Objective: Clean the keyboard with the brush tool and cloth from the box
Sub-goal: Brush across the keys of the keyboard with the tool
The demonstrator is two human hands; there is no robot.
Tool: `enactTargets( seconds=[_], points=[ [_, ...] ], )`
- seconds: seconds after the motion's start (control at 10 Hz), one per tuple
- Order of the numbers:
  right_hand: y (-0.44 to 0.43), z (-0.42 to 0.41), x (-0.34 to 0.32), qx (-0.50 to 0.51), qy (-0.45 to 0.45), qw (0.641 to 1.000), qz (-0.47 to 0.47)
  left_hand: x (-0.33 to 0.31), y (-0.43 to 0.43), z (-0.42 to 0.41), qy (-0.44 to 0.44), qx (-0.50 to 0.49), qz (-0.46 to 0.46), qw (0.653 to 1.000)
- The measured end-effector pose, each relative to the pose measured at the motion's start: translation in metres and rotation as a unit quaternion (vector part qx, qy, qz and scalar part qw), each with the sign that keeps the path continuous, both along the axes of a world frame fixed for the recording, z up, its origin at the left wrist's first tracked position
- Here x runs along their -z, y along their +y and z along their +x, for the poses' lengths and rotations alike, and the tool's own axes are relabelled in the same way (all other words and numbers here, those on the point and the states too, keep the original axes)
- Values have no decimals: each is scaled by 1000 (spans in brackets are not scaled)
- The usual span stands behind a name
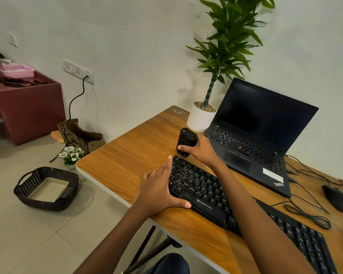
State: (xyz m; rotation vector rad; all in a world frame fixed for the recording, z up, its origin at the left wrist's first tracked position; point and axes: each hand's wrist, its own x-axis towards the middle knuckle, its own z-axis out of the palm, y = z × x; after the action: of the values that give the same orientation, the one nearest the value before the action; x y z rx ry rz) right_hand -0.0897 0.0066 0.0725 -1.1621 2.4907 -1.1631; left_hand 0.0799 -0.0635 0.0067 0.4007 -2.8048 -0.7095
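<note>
the black zebronics keyboard (202, 186) lay slantwise on the wooden desk (127, 155), its left end toward the desk's left edge. the left hand (158, 192) rested flat against that end, fingers straight and close together along the keyboard's short side, the thumb stretched apart from them along the front edge near the brand lettering. it held nothing.

the right hand (201, 150) reached over the keys and gripped the brush tool (186, 138), a stubby black cylinder held upright, fingers curled round its lower half and the thumb wrapped across its front. the tool's lower end met the far left corner of the keyboard; its bristles were hidden, so i could not tell whether they touched the keys.

just beyond the keyboard stood an open thinkpad laptop (255, 135) with a dark screen, and beside the laptop's left edge a white pot (199, 119) topped with pebbles, holding a tall green plant (230, 36). a black mouse (336, 198) sat well to the right, with a coiled black cable (309, 216) between it and the keyboard.

on the tiled floor left of the desk sat a dark woven basket (40, 204) with a shallow beige box (50, 189) inside. nearer the wall stood a printed paper bag (81, 135) and a small bunch of white flowers (71, 153).
</note>
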Motion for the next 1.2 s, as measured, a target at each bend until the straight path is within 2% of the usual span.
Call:
enactTargets(
  seconds=[0.1,0.2,0.6,0.7,0.8,1.0,1.1,1.2],
  points=[
    [-2,2,0,-7,-26,1000,7,1,0,1,4,2,1,1000],
    [-2,0,-4,-5,-6,1000,24,1,0,0,5,2,1,1000],
    [-2,8,-11,-24,-39,998,46,1,0,1,2,3,7,1000],
    [-6,6,-16,-33,-47,995,82,0,0,1,-1,2,9,1000],
    [-13,9,-16,-36,7,995,90,0,0,1,-1,0,11,1000],
    [-15,6,-27,-33,5,988,153,0,0,0,1,1,9,1000],
    [-16,12,-25,-50,10,990,134,0,0,1,-2,-1,12,1000],
    [-11,8,-26,-33,-36,989,136,0,1,1,-1,2,11,1000]
  ],
)
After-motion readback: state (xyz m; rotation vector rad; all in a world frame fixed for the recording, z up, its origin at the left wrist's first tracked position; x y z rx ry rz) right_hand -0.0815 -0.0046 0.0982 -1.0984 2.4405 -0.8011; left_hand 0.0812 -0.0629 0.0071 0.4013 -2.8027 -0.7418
